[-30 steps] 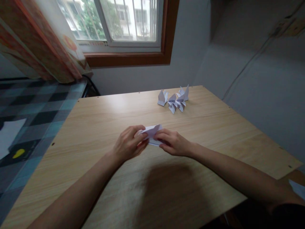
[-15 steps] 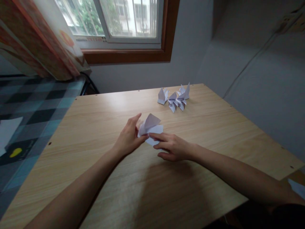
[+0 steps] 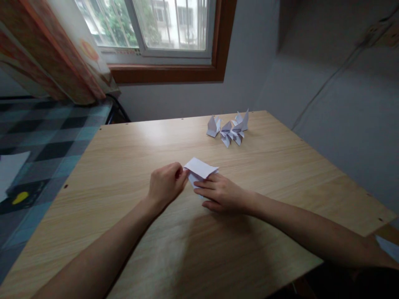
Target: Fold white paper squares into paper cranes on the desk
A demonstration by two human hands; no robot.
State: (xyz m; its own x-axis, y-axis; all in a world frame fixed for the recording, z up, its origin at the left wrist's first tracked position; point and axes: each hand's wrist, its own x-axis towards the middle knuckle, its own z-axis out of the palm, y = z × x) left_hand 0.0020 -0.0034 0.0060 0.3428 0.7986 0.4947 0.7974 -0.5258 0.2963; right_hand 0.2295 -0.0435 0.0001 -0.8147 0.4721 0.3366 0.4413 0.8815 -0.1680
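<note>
A white folded paper piece [image 3: 200, 170] lies at the middle of the wooden table [image 3: 124, 166]. My left hand [image 3: 165, 184] is curled into a pinch on the paper's left corner. My right hand [image 3: 220, 193] rests with its fingers pressed down on the lower right part of the same paper. A flat flap of the paper sticks out above both hands. Part of the paper is hidden under my right fingers.
Several finished white paper figures [image 3: 230, 128] stand together at the table's far side. A window [image 3: 162, 29] with a patterned curtain [image 3: 62, 54] is behind. A checked bedcover [image 3: 37, 141] with a white sheet [image 3: 11, 170] lies left. Grey walls close the right.
The raised paper flap has been folded down flatter. My left hand went from open fingers to a closed pinch, and my right hand slid up onto the paper.
</note>
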